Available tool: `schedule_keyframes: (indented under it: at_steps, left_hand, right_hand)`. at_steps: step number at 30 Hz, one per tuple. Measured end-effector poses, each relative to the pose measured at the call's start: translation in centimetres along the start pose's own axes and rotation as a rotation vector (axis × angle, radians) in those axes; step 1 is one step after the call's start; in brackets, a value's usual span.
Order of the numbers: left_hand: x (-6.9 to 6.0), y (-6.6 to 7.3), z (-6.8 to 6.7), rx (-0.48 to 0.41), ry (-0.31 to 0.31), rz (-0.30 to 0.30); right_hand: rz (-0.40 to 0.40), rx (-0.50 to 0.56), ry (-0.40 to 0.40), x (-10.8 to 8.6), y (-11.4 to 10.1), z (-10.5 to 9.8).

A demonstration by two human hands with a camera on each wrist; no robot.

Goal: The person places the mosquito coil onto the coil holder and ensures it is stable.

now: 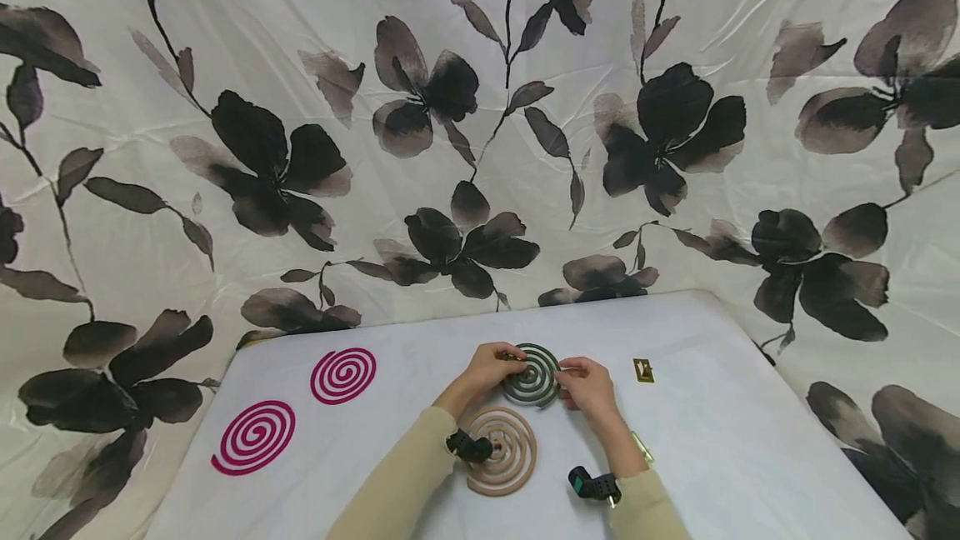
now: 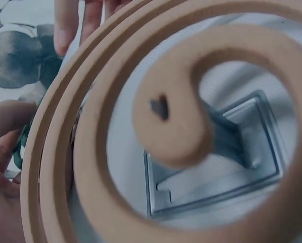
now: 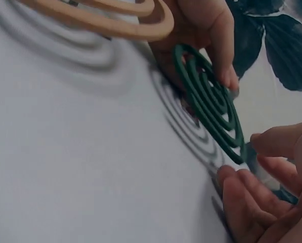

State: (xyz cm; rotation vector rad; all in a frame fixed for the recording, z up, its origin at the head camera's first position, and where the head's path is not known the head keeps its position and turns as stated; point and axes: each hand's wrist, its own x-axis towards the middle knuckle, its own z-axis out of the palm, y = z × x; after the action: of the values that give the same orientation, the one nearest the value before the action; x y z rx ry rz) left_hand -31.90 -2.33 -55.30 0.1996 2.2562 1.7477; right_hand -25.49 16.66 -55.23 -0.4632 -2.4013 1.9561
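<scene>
In the head view my left hand (image 1: 486, 369) pinches a green mosquito coil (image 1: 531, 373) over the middle of the table. The right wrist view shows the coil tilted above its shadow, with the left thumb (image 3: 224, 71) on its face. My right hand (image 1: 592, 390) is at the coil's right edge. Its thumb and loosely bent fingers are spread either side of that edge, with a gap between them. Nearer to me, a brown mosquito coil (image 1: 534, 448) stands raised on a metal stand (image 2: 216, 195), whose upright tab passes up to its slotted centre.
Two pink mosquito coils (image 1: 345, 372) lie flat at the left. A small gold-coloured metal stand (image 1: 643, 370) lies to the right; another gold piece (image 1: 642, 447) is partly hidden by my right wrist. Floral cloth (image 1: 450, 107) hangs behind the white table (image 1: 720, 440).
</scene>
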Motion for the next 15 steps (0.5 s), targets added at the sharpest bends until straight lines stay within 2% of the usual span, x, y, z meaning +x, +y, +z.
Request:
schedule_keyframes:
  at_steps: [6,12,15]
  left_hand:
    - [-0.4,-0.3,-0.9,-0.068,-0.024,0.037]
    - [-0.9,-0.5,-1.9,-0.088,0.003,0.042]
    - [-1.2,-0.4,-2.4,-0.064,0.021,0.073]
  right_hand:
    - [-0.054,-0.127,0.033,0.5,-1.0,-1.8]
    - [-0.094,-0.129,0.014,0.7,-2.5,-3.3]
    - [-0.113,-0.115,0.020,0.4,-3.3,-3.9]
